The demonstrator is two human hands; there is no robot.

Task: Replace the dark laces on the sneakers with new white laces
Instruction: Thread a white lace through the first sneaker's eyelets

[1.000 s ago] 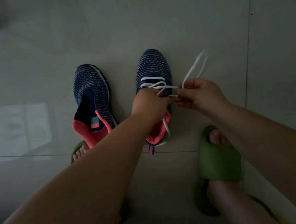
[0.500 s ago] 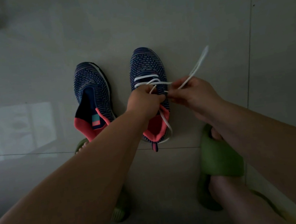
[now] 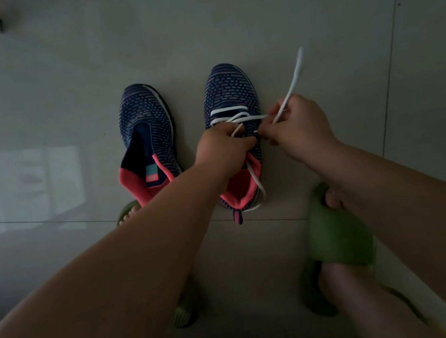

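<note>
The white lace is now sticking up as one straight strand from the right hand; a second ago it was making a loop there. The right hand is pinching this strand, and the left hand is pinching another part of the lace over the eyelets. Under both hands the right sneaker is lying on the floor, its long axis running away from the person, toe pointing forward. The left sneaker, just left of the left hand, is pointing the same way, without laces.
</note>
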